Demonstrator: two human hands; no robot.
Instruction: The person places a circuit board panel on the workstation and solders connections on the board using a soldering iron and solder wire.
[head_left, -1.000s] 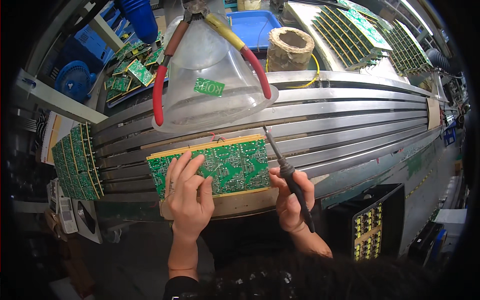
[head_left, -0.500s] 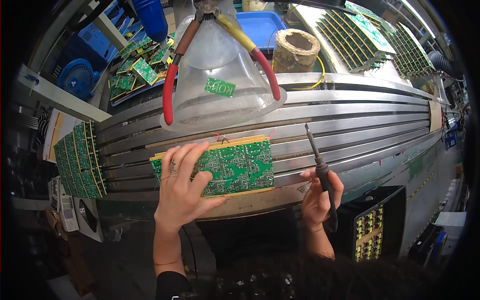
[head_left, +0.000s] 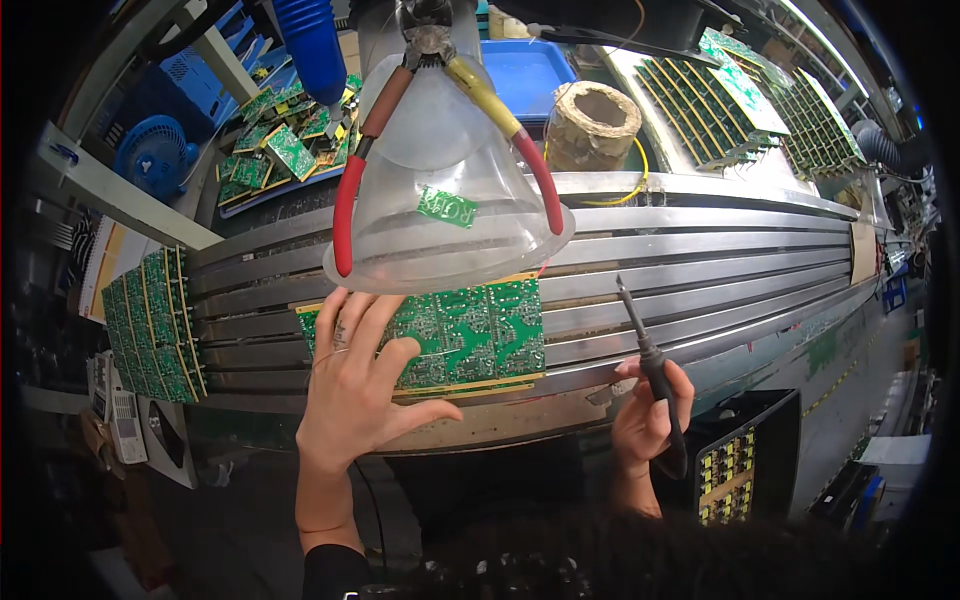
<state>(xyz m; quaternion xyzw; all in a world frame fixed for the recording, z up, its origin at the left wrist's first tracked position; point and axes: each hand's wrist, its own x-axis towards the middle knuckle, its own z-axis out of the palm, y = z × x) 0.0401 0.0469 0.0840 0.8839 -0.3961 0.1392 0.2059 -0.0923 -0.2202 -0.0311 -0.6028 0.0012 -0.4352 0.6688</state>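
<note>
A rectangular green printed circuit board (head_left: 455, 335) with yellow edge strips is seen lying flat on the ribbed grey metal conveyor rails (head_left: 700, 265), below a clear plastic cone-shaped hood (head_left: 445, 200). The left hand (head_left: 362, 395) is laid open on the board's left part, fingers spread toward 12 o'clock. At 3 o'clock from the board, clear of it, the right hand (head_left: 645, 420) is closed around a black-handled soldering iron (head_left: 650, 360), tip pointing to 11 o'clock.

Left hand (head_left: 362, 385): palm down, fingers spread and pointing up and away, thumb stretched out to the right.
Left forearm: rises straight from the lower edge.
Right hand (head_left: 648, 418): curled in a fist-like grip, well apart from the left.
</note>
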